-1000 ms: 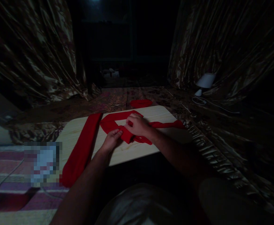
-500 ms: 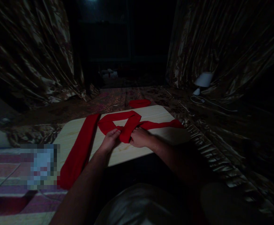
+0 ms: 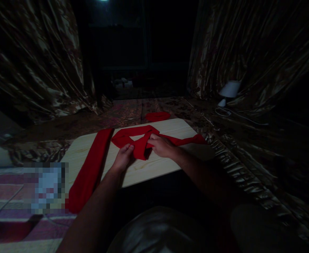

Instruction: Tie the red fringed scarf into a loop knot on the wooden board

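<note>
A long strip of red cloth (image 3: 132, 131) is looped on a pale wooden board (image 3: 144, 170), its tail running off to the right edge. My left hand (image 3: 123, 156) pinches the near left side of the loop between thumb and fingers. At the loop's right side, my right hand (image 3: 159, 144) is closed on the cloth where the band crosses over itself. Below the crossing, a folded end hangs toward me. Another wide red cloth strip (image 3: 91, 168) lies lengthwise over the board's left side, beside my left forearm.
Beyond the board's far edge lies a small red cloth piece (image 3: 158, 116). A white lamp (image 3: 229, 89) with a cord stands at the right back. Patterned curtains (image 3: 33, 63) hang on both sides. Striped fabric (image 3: 6, 203) and a blurred-out item (image 3: 47, 188) are at left.
My right hand has moved up and slightly right, from the folded end to the crossing of the loop. My left hand has shifted slightly left, still on the cloth.
</note>
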Available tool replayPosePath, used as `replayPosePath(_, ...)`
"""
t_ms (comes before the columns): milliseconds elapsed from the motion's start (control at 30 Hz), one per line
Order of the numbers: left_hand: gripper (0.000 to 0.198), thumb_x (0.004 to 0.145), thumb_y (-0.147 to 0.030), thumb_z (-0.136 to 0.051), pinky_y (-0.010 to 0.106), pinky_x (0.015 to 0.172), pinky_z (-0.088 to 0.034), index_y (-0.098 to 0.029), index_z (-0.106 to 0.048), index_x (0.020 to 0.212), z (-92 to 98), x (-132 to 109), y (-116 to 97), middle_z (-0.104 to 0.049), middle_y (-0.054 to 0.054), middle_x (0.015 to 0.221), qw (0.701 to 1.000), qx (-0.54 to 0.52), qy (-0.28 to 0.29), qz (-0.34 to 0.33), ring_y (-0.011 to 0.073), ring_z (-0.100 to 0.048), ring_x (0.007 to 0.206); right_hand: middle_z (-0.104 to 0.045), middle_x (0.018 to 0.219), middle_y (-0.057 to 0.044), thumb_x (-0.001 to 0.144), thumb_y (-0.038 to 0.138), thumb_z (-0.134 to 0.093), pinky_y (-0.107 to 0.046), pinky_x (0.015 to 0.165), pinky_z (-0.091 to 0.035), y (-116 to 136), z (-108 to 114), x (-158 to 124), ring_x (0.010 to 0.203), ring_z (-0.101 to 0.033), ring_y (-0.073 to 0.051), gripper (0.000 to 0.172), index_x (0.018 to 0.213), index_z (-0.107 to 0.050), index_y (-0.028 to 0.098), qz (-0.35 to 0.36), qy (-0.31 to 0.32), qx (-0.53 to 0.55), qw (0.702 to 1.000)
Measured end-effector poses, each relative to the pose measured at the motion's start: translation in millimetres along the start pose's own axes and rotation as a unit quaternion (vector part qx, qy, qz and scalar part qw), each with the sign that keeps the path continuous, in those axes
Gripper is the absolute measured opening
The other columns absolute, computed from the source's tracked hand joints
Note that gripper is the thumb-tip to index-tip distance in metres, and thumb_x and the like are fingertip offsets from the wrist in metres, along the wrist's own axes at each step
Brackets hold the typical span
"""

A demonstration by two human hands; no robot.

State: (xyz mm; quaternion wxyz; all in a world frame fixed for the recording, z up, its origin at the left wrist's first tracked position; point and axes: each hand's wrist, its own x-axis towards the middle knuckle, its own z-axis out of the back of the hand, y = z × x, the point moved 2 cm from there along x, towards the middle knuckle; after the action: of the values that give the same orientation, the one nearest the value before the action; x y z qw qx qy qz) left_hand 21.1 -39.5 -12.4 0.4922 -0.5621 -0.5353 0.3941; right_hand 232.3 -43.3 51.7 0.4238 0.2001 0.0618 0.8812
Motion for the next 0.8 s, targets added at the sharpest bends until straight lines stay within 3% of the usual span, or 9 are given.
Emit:
replayPosePath(133, 0.038, 0.077, -0.049, -0.076, 0.030, 0.081, -0.051, -0.017, -0.070, 0.095, 4.7, 5, 6, -0.074, 0.003, 0.087, 1.000, -0.009, -0.016, -0.013, 0.0167, -0.066, 0.077, -0.064, 0.110, -0.005, 0.083, 0.000, -0.051, -0.028, 0.094, -0.046, -13, 17, -13, 0.102, -0.059, -0.016, 0.045, 0.116, -0.072, 0.022, 0.066, -0.034, 0.085, 0.994)
replayPosePath(233, 0.040, 0.078, -0.051, -0.075, 0.031, 0.080, -0.051, -0.016, -0.069, 0.097, 7.1, 7, 9, -0.074, 0.004, 0.088, 1.000, -0.011, -0.020, -0.018, 0.0175, -0.066, 0.077, -0.066, 0.107, -0.006, 0.086, 0.004, -0.052, -0.029, 0.090, -0.046, -19, 24, -25, 0.097, -0.060, -0.017, 0.038, 0.110, -0.075, 0.021, 0.083, -0.002, 0.115, 0.990)
replayPosePath(367, 0.042, 0.077, -0.053, -0.075, 0.031, 0.076, -0.052, -0.016, -0.068, 0.096, 7.2, 6, 9, -0.073, 0.004, 0.086, 0.999, -0.003, -0.023, -0.031, 0.0173, -0.065, 0.073, -0.070, 0.095, -0.004, 0.081, 0.008, -0.061, -0.026, 0.080, -0.045, -22, 31, -39, 0.085, -0.061, -0.016, 0.027, 0.096, -0.079, 0.020, 0.068, 0.129, 0.097, 0.985)
replayPosePath(467, 0.045, 0.074, -0.056, -0.076, 0.030, 0.071, -0.051, -0.016, -0.069, 0.093, 5.6, 4, 8, -0.072, 0.004, 0.082, 0.999, 0.029, -0.039, -0.022, 0.0170, -0.063, 0.071, -0.071, 0.083, -0.002, 0.076, 0.017, -0.071, -0.024, 0.072, -0.044, -26, 30, -44, 0.076, -0.061, -0.014, 0.017, 0.091, -0.080, 0.020, 0.050, 0.263, 0.115, 0.956)
replayPosePath(533, 0.047, 0.073, -0.058, -0.075, 0.028, 0.067, -0.050, -0.016, -0.069, 0.091, 4.3, 3, 7, -0.071, 0.004, 0.079, 0.997, 0.058, -0.050, -0.016, 0.0172, -0.062, 0.070, -0.070, 0.077, -0.001, 0.082, 0.031, -0.071, -0.023, 0.068, -0.043, -30, 28, -43, 0.071, -0.060, -0.014, 0.016, 0.088, -0.079, 0.019, 0.034, 0.291, 0.145, 0.945)
replayPosePath(633, 0.044, 0.075, -0.059, -0.072, 0.025, 0.060, -0.045, -0.017, -0.067, 0.084, 2.5, 2, 7, -0.068, 0.002, 0.074, 0.991, 0.118, -0.059, -0.026, 0.0148, -0.057, 0.063, -0.070, 0.082, -0.004, 0.089, 0.039, -0.064, -0.026, 0.070, -0.045, -43, 22, -34, 0.074, -0.062, -0.016, 0.027, 0.091, -0.076, 0.015, -0.026, 0.132, 0.121, 0.984)
replayPosePath(700, 0.040, 0.077, -0.056, -0.070, 0.023, 0.055, -0.040, -0.018, -0.062, 0.074, 1.8, 1, 7, -0.062, -0.001, 0.066, 0.982, 0.172, -0.070, -0.043, 0.0120, -0.051, 0.057, -0.071, 0.103, -0.010, 0.085, 0.033, -0.069, -0.029, 0.083, -0.047, -54, 16, -27, 0.092, -0.064, -0.020, 0.031, 0.108, -0.073, 0.013, -0.052, -0.002, 0.050, 0.997)
replayPosePath(733, 0.039, 0.079, -0.054, -0.069, 0.023, 0.054, -0.038, -0.018, -0.059, 0.070, 1.7, 1, 6, -0.059, -0.002, 0.062, 0.976, 0.197, -0.076, -0.052, 0.0111, -0.048, 0.055, -0.068, 0.115, -0.014, 0.082, 0.030, -0.072, -0.031, 0.091, -0.046, -60, 11, -23, 0.104, -0.062, -0.022, 0.041, 0.119, -0.069, 0.013, -0.053, -0.034, 0.017, 0.998)
replayPosePath(800, 0.037, 0.081, -0.051, -0.068, 0.023, 0.052, -0.035, -0.019, -0.054, 0.066, 1.4, 1, 6, -0.054, -0.003, 0.058, 0.967, 0.232, -0.082, -0.067, 0.0105, -0.044, 0.053, -0.061, 0.132, -0.017, 0.075, 0.027, -0.077, -0.033, 0.100, -0.043, -70, 2, -14, 0.119, -0.057, -0.025, 0.066, 0.137, -0.058, 0.013, -0.053, -0.020, -0.016, 0.998)
